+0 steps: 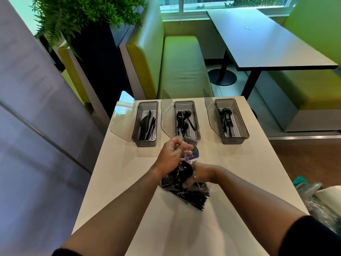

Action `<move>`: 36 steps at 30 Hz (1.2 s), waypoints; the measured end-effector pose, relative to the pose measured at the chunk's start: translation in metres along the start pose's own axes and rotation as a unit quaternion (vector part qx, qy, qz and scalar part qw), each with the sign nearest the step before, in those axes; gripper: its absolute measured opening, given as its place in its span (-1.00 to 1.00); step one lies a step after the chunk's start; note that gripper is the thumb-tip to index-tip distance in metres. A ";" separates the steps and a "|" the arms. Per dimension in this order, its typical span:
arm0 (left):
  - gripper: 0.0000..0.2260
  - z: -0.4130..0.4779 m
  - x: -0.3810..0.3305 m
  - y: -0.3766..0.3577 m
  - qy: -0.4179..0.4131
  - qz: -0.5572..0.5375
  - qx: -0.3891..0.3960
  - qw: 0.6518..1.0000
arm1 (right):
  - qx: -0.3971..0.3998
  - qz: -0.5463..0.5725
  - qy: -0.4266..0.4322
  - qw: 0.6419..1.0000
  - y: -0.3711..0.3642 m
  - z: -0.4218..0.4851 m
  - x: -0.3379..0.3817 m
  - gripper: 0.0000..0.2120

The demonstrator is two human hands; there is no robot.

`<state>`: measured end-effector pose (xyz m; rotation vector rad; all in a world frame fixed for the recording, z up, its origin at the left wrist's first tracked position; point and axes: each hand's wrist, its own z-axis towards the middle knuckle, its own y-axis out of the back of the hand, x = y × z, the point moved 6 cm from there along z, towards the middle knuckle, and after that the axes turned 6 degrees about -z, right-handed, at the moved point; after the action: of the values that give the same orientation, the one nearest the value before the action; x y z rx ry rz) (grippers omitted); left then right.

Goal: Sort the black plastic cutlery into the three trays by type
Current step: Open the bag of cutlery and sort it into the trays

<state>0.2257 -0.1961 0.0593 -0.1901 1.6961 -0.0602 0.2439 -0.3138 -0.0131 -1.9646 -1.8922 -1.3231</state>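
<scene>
A clear plastic bag of black cutlery (186, 191) lies on the white table (118, 174) in front of me. My left hand (171, 154) pinches the bag's top edge by its printed label (191, 155). My right hand (198, 172) reaches into or under the bag's mouth, partly hidden by the plastic. Three smoky trays with open clear lids stand in a row at the far edge. The left tray (146, 142) holds knives, the middle tray (197, 119) holds forks, and the right tray (239, 119) holds spoons.
More crinkled clear plastic packaging (317, 202) sits at the table's right edge. Beyond the table are green bench seats (182, 67), a dark dining table (267, 43) and a plant (83, 13). A grey wall (36, 108) runs along the left.
</scene>
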 end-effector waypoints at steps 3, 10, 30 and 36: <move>-0.90 0.002 0.004 0.009 0.003 0.028 -0.005 1.000 | -0.012 0.040 -0.009 0.999 0.001 -0.001 -0.007 -0.59; -0.74 -0.003 0.021 0.024 0.064 0.059 0.037 0.996 | -0.029 0.051 -0.004 0.998 0.003 -0.001 -0.011 -0.51; -0.88 -0.006 0.049 0.042 0.111 0.127 0.030 0.985 | 0.037 0.118 -0.066 0.990 -0.007 -0.010 -0.019 -0.66; -0.78 -0.009 0.048 0.048 0.148 0.135 0.028 0.979 | 0.026 0.148 -0.042 0.988 0.012 -0.016 -0.016 -0.75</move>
<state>0.2068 -0.1574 0.0061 0.0986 2.0009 0.0697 0.2487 -0.3380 -0.0073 -2.1988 -1.5685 -1.1133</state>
